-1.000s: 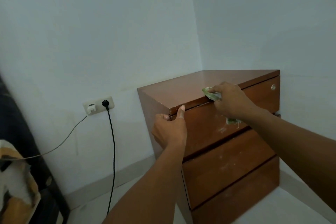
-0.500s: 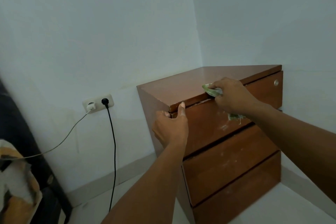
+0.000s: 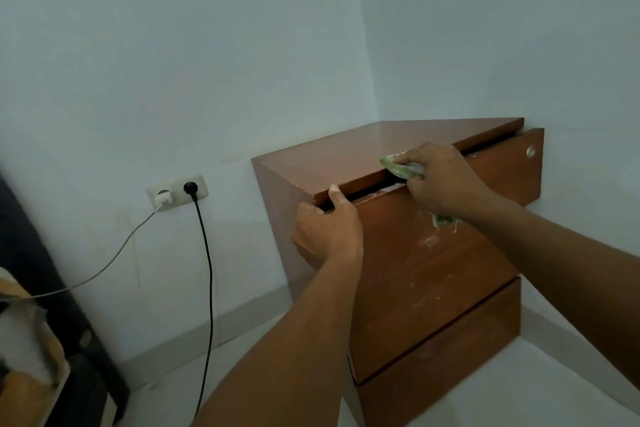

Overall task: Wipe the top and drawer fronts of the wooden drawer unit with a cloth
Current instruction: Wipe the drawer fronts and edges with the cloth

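Note:
The wooden drawer unit stands in the room's corner, its top drawer pulled out a little so a dark gap shows under the top board. My left hand grips the left end of that drawer's upper edge, thumb up against the top board's front edge. My right hand holds a green and white cloth pressed at the gap between top board and drawer; a frayed end of the cloth hangs below my wrist. White smears mark the drawer fronts. A round metal lock sits at the top drawer's right end.
A wall socket left of the unit holds a white charger with a grey cable and a black plug with a black cord running to the floor. A dark piece of furniture with an orange and white cloth stands at the left edge.
The top drawer has slid outward, opening a gap under the top board. My right hand with the cloth stays at the drawer's upper edge. The view has tilted slightly.

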